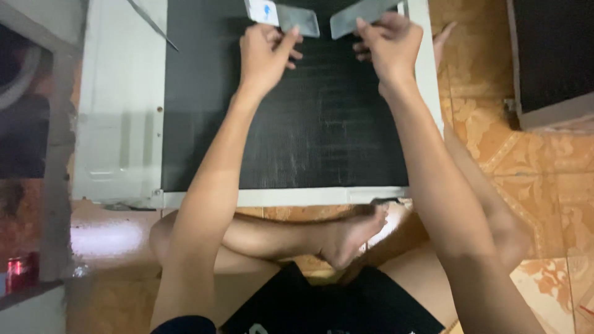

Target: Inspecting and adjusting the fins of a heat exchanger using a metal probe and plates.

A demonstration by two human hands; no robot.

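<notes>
Gripping one flat grey metal blade point(297, 20) each, both hands point(267, 51) hold them over the black finned panel point(309, 136).

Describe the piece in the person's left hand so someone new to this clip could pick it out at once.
Start at the large white-framed unit with the black finned panel lying on the tiled floor. At its far edge the left hand pinches a flat grey strip. Unlike the plain grey strip at the right hand, it carries a white label with a blue mark at its end.

Red can point(17, 272), patterned floor tiles point(495, 124)
</notes>
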